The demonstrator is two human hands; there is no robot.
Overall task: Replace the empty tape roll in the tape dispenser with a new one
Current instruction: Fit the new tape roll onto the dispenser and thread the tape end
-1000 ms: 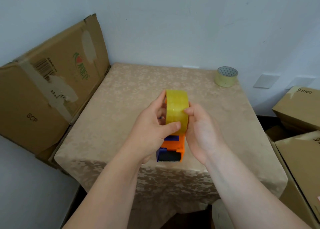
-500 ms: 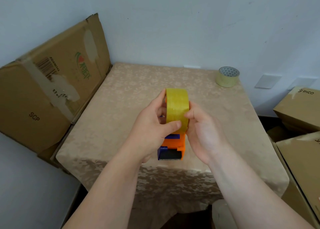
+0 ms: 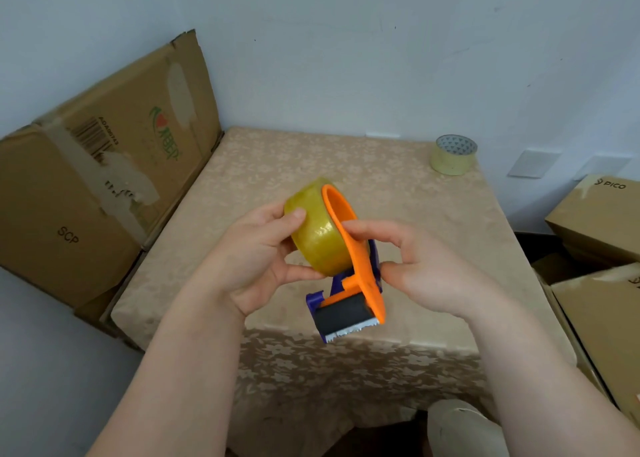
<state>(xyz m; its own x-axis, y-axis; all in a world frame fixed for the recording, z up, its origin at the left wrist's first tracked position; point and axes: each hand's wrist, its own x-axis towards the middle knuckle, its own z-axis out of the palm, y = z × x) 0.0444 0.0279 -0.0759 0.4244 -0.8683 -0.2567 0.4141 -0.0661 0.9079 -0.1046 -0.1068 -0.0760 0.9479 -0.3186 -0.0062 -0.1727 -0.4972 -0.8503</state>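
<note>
An orange and purple tape dispenser (image 3: 360,276) is held up above the table, tilted to the left, its black roller and toothed blade facing me. A full yellowish tape roll (image 3: 317,235) sits against the dispenser's left side. My left hand (image 3: 256,259) grips the roll with thumb and fingers. My right hand (image 3: 426,269) pinches the dispenser's orange side plate. A second, paler tape roll (image 3: 452,160) lies flat at the table's far right corner.
The table (image 3: 242,179) has a beige patterned cloth and stands against a white wall. A flattened cardboard box (image 3: 100,179) leans at the left. More cardboard boxes (image 3: 602,221) are stacked at the right. A pale round object (image 3: 460,429) is below the table's front.
Both hands have tilted the dispenser and roll to the left and lifted them slightly, so the orange side plate and blade now show.
</note>
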